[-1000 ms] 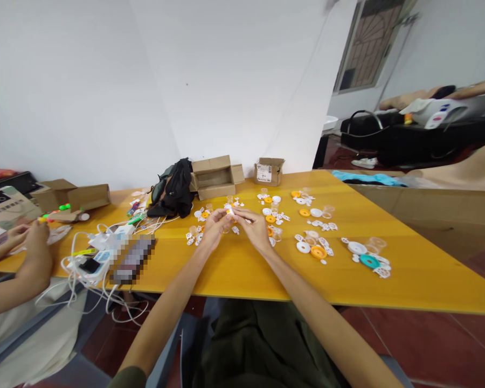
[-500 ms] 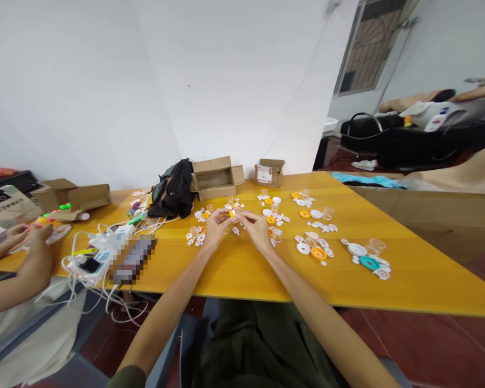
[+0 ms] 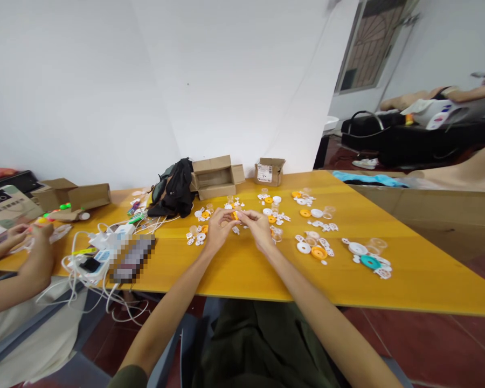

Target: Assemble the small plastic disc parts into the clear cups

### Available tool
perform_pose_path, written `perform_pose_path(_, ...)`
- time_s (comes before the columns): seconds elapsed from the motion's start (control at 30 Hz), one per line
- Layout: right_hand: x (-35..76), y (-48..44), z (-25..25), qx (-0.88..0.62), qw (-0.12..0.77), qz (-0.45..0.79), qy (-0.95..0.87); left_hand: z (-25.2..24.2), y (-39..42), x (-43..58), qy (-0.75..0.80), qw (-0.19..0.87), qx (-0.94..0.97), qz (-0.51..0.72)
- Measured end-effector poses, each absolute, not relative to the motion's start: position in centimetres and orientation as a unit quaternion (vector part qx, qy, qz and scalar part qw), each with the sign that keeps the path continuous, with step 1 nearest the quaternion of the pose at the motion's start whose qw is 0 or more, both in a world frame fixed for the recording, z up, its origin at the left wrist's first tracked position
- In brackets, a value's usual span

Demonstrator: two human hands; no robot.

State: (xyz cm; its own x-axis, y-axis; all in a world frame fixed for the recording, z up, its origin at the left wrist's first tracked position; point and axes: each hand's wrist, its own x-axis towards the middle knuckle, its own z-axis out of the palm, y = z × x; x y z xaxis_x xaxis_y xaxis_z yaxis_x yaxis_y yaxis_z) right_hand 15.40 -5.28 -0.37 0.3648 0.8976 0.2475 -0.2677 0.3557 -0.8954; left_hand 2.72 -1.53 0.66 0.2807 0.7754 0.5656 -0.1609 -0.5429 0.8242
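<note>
My left hand (image 3: 216, 229) and my right hand (image 3: 258, 226) meet above the yellow table (image 3: 234, 269), fingertips pinched together on a small orange and white plastic part (image 3: 235, 215). Several small white and orange plastic discs and gear-like pieces (image 3: 275, 217) lie scattered just beyond and beside my hands. A white disc (image 3: 303, 247) and an orange disc (image 3: 319, 252) lie to the right of my right hand.
A teal disc (image 3: 370, 262) lies far right. Open cardboard boxes (image 3: 216, 176) and a black bag (image 3: 173, 189) stand at the back. Cables, chargers and a phone (image 3: 105, 253) lie to the left, where another person's hands (image 3: 36, 248) work.
My hands stay joined on the small part and have turned it slightly, so more orange shows between the fingertips. The other person's hands shifted a little.
</note>
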Motion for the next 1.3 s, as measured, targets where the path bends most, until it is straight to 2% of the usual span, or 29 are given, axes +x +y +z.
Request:
perform_pose_path(0.23, 15.4, -5.3, -0.5, -0.397, 0.728, 0.414, -0.376, 0.0, -0.8, 2.2, 0.211, 0.231, 0.78, 0.541)
perform_pose_path(0.47, 15.4, -5.1, -0.8, -0.388, 0.717, 0.455, -0.359, -0.4, -0.7, 2.1, 0.199, 0.164, 0.809, 0.528)
perform_pose_path(0.73, 15.5, -5.5, -0.4, -0.386, 0.7, 0.501, -0.332, -0.6, -0.5, 2.0, 0.179, 0.151, 0.825, 0.515)
perform_pose_path(1.3, 15.7, -5.3, -0.6, -0.398, 0.674, 0.56, -0.271, -1.1, 0.1, 2.2, 0.148, 0.235, 0.819, 0.503)
